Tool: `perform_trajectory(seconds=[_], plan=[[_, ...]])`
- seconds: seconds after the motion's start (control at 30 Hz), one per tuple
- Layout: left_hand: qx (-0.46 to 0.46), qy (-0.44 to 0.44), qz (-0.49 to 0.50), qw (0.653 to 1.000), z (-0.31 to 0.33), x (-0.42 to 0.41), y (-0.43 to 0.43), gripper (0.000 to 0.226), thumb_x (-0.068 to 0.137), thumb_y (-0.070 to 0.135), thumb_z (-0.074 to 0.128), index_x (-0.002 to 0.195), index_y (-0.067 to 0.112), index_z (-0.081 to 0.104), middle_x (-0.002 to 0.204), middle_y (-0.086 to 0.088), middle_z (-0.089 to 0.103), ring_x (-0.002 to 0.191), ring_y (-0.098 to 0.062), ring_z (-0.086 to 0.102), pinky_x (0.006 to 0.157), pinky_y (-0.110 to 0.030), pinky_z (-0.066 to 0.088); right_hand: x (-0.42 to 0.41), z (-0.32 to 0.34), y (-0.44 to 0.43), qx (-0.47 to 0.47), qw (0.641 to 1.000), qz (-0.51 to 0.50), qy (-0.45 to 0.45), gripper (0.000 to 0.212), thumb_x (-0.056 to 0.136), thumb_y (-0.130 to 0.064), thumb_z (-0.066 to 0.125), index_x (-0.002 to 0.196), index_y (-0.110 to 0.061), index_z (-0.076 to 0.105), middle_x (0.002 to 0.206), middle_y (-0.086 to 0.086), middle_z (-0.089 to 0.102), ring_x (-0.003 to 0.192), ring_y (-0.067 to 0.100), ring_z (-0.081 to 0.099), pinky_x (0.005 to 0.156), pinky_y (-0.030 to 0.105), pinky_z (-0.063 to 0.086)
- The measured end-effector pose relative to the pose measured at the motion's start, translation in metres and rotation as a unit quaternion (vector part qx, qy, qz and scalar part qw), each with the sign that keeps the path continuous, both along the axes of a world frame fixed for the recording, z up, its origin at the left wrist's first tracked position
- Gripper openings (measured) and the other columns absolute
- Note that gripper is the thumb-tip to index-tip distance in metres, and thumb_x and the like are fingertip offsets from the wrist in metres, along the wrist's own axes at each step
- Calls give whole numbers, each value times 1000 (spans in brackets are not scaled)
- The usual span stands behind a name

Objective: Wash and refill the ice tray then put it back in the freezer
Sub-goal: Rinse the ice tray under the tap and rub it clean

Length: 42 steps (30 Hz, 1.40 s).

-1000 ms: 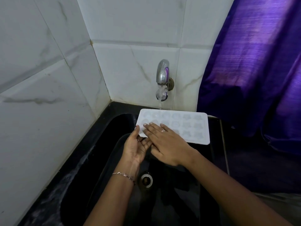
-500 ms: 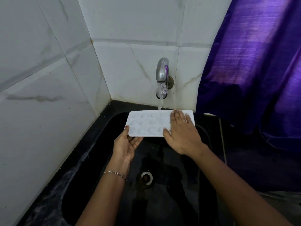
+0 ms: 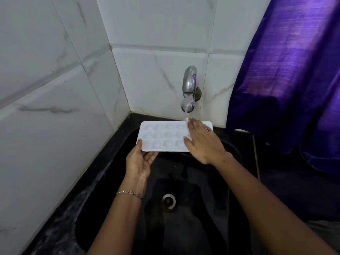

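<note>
Stage: washing in progress. Refilling and the return to the freezer are judged outstanding.

- Black sink (image 3: pixel 110 190): wet along its left rim. Drain (image 3: pixel 168 200) is open at the near centre.
- Left hand (image 3: pixel 140 162): palm up at the tray's near left corner. The thumb sits on the left edge and the fingers lie beneath, so this hand holds the tray.
- Ice tray (image 3: pixel 161 137): white, held level over the far end of the sink, just below the tap. No ice is visible in the cells. Whether they hold water cannot be told.
- Tap (image 3: pixel 189 89): running. The water stream (image 3: pixel 186 115) lands at the tray's far edge, by the right fingertips.
- Right hand (image 3: pixel 202 142): laid flat on the tray's right part, fingers straight and gripping nothing. Judged to be rubbing the surface.
- Purple curtain (image 3: pixel 285 70): hangs at the right.

No soap or freezer is in view.
</note>
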State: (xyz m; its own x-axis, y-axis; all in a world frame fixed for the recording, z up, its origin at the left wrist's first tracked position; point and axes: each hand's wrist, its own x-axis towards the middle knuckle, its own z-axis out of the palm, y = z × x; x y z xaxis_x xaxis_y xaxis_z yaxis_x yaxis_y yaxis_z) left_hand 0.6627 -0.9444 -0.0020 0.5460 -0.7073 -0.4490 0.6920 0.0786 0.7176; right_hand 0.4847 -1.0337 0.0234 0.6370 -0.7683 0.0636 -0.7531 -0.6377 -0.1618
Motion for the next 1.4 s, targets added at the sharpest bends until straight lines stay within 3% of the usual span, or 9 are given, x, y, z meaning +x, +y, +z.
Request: perform_trajectory(seconds=[0.17, 0.33, 0.53, 0.63, 0.77, 0.9, 1.17, 1.27, 1.4], plan=[[36, 5, 1, 999, -12, 4, 7, 19, 97, 27, 54, 101, 10, 61, 96, -10, 69, 83, -24, 68, 59, -33, 58, -19, -22, 23, -66, 997, 36, -9, 85, 92, -66, 15, 154, -8, 12, 162, 9, 8, 150, 18, 5, 121, 36, 1], [109, -5, 5, 994, -20, 21, 14, 14, 93, 26, 59, 91, 13, 60, 88, -9, 64, 77, -21, 64, 58, -30, 57, -47, -40, 32, -135, 970, 170, -111, 63, 73, -11, 75, 133, -9, 55, 135, 6, 59, 124, 21, 56, 108, 39, 41], [186, -74, -77, 977, -23, 20, 9, 39, 89, 52, 51, 94, 14, 60, 73, -7, 63, 66, -17, 59, 54, -27, 50, -49, -47, 41, 107, 915, -48, -386, 31, 71, -20, 84, 99, -23, 71, 94, -11, 72, 90, 3, 66, 79, 32, 56], [179, -65, -96, 977, -22, 13, 6, 52, 93, 61, 39, 93, 14, 61, 64, -7, 68, 70, -22, 59, 54, -29, 44, -45, -51, 44, 219, 861, -78, -453, 28, 73, -20, 83, 97, -23, 70, 91, -8, 74, 88, 9, 70, 78, 34, 57], [194, -100, -83, 972, -28, 12, 0, 72, 83, 67, 52, 122, 7, 56, 102, -13, 68, 86, -27, 67, 56, -31, 53, -44, -47, 46, 343, 747, -143, -551, 24, 82, -14, 74, 105, -17, 67, 98, -1, 75, 90, 14, 72, 71, 27, 58], [182, -186, -77, 962, -29, 10, -8, 45, 91, 33, 63, 122, 6, 44, 115, -13, 63, 99, -27, 66, 70, -34, 56, -52, -51, 43, 462, 630, -200, -592, 33, 89, -27, 63, 117, -9, 64, 111, 8, 72, 100, 24, 70, 83, 38, 57], [131, -264, -137, 946, -23, -4, -23, 46, 99, 47, 38, 126, 11, 50, 117, -11, 64, 100, -26, 67, 80, -44, 58, -44, -43, 37, 515, 463, -271, -669, 53, 99, -52, 30, 121, -16, 61, 112, 3, 72, 101, 19, 70, 86, 36, 53], [193, -396, -131, 888, -21, -11, -25, 47, 100, 42, 36, 136, 14, 47, 136, -15, 47, 117, -29, 53, 98, -42, 46, -44, -41, 33, 497, 456, -301, -675, 51, 99, -51, 32, 123, -16, 61, 112, 4, 72, 99, 21, 70, 76, 35, 56], [271, -653, -125, 696, -12, -26, -24, 56, 102, 35, 28, 152, 9, 20, 159, -13, 11, 147, -30, 9, 118, -45, 12, -50, -45, 30, 487, 457, -322, -671, 48, 99, -49, 36, 125, -16, 60, 113, 6, 72, 99, 23, 70, 73, 37, 56]])
